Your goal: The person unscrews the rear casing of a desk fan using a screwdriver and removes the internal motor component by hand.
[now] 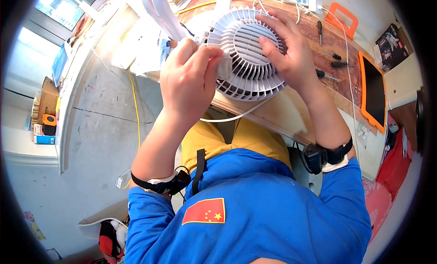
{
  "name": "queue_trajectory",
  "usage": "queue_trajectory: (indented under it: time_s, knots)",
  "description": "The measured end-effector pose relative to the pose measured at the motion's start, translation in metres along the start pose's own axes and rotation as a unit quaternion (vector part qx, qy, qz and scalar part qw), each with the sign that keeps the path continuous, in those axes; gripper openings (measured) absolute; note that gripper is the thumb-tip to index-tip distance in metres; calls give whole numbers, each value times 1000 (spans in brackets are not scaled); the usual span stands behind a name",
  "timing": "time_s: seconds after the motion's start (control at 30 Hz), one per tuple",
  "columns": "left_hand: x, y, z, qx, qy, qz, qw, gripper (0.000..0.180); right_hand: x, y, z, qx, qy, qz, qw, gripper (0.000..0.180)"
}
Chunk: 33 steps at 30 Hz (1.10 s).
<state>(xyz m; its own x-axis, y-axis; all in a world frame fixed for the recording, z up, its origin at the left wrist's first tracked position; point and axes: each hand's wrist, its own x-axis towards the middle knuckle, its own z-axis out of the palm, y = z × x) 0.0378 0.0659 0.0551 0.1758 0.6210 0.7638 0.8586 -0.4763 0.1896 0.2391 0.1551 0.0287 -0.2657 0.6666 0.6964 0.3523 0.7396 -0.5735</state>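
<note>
A round white fan housing (255, 43) with slatted vents stands at the table's near edge, a white curved arm (164, 13) rising beside it. In my left hand (187, 77) a crumpled whitish cloth (224, 66) is pinched, pressed against the left side of the slats. My right hand (291, 50) lies spread over the housing's right side, its fingers and thumb resting on the grille. From under the housing a white cord (236, 117) loops down in front of the table edge.
Several screwdrivers, one being a dark-handled screwdriver (320, 32), lie right of the fan. Beyond them are an orange-framed tablet (372, 91), an orange handle-shaped piece (343, 20) and a white power strip (302, 1). A tape measure (49, 123) sits far left. A yellow cable (135, 104) hangs to the floor.
</note>
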Motion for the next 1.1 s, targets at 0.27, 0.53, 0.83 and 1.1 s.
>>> queue_trajectory:
  time_s: [0.27, 0.53, 0.83, 1.1]
  knots:
    - [0, 9, 7, 32, 11, -16, 999, 8, 0, -1, 1, -29, 10, -24, 999, 46]
    - [3, 20, 1, 135, -9, 23, 991, 10, -1, -4, 3, -27, 15, -19, 999, 47]
    - [-6, 15, 6, 121, 20, -1, 992, 10, -1, -5, 3, -39, 19, -18, 999, 47]
    - [1, 16, 11, 79, 38, 24, 996, 11, -2, -4, 4, -46, 21, -18, 999, 46]
